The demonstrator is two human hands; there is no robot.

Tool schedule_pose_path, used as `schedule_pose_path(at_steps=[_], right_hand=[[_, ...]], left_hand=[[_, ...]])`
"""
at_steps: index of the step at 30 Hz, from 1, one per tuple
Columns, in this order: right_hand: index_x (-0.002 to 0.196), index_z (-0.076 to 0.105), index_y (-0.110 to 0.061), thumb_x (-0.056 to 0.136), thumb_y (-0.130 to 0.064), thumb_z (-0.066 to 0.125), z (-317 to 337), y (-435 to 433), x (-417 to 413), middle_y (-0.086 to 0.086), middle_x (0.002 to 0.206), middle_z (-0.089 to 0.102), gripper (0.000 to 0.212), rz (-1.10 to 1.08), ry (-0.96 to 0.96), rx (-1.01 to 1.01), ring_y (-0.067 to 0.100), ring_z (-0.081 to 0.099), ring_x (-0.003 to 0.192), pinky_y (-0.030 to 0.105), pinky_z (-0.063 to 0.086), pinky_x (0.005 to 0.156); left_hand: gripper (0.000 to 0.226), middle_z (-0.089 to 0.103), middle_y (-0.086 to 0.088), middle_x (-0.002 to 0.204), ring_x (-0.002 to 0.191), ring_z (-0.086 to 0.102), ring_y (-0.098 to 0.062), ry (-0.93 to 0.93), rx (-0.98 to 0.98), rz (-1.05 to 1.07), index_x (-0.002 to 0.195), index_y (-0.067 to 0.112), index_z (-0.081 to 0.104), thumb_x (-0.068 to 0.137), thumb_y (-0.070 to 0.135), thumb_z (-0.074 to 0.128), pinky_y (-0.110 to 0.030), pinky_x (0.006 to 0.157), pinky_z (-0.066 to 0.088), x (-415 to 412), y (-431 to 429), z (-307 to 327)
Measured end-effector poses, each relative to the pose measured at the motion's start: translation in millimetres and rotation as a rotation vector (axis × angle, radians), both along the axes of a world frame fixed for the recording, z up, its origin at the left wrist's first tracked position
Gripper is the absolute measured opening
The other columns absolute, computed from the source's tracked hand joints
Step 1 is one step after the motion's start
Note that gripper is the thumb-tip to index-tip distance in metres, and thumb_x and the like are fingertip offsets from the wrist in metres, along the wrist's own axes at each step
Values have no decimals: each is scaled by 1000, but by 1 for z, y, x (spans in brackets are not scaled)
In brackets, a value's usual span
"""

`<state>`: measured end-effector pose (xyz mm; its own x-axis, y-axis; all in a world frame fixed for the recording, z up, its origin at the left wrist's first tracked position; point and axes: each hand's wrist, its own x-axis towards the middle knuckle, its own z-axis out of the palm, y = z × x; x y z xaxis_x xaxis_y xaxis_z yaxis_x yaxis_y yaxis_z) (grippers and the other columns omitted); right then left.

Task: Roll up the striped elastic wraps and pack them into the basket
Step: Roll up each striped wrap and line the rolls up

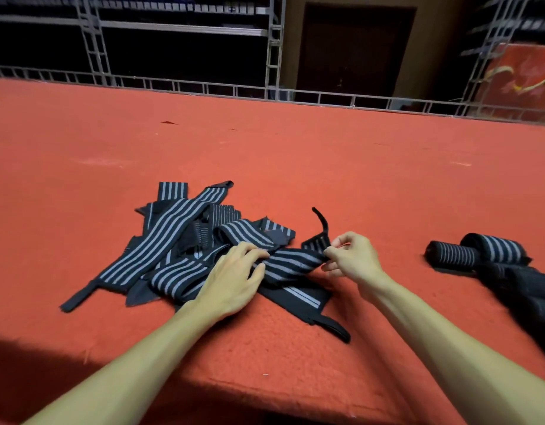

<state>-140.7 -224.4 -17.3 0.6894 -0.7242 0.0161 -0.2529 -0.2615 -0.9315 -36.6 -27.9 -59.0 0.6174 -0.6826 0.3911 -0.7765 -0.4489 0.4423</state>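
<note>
A heap of loose black wraps with grey stripes [179, 240] lies on the red carpeted surface [295, 154] in front of me. One striped wrap [292, 263] stretches between my hands. My right hand [352, 256] pinches its end, where a thin black loop sticks up. My left hand [234, 277] rests on the wrap and the heap with fingers lightly bent over the fabric. Two rolled wraps [476, 251] lie at the right, with more dark rolls [529, 296] beside them. No basket is in view.
The carpeted platform's near edge [265, 391] runs just under my forearms. Metal truss rails [274, 93] line the far edge, with dark shelving and a door behind. A dark shadow covers the lower left corner.
</note>
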Motion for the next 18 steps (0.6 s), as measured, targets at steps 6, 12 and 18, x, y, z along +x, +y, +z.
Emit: schedule_pose_path(at_steps=[6,12,18], right_hand=[[85,51,-9,81,-2,62,10,-37,-50,16,62,64,14,-195,-20,82,21,63,42,33,56,43],[72,58,-13,73,-14,64,19,-69,-109,13,63,68,6,-444,79,-124,24,66,52,42,60,62],[97,60,-15,81,-12,56,18,-71,-117,10,107,62,17,-369,260,-455,30,57,105,36,44,86]], left_hand=[[36,48,9,126,126,39,-8,-8,129,-86,132,26,50,98,33,42,-32,106,30,-29,-16,11],[36,49,5,126,124,39,-13,-64,163,-129,131,24,51,95,28,47,-31,104,28,-51,-41,20],[39,46,4,129,124,39,-15,-79,222,-83,133,24,49,95,33,47,-32,104,29,-54,-50,16]])
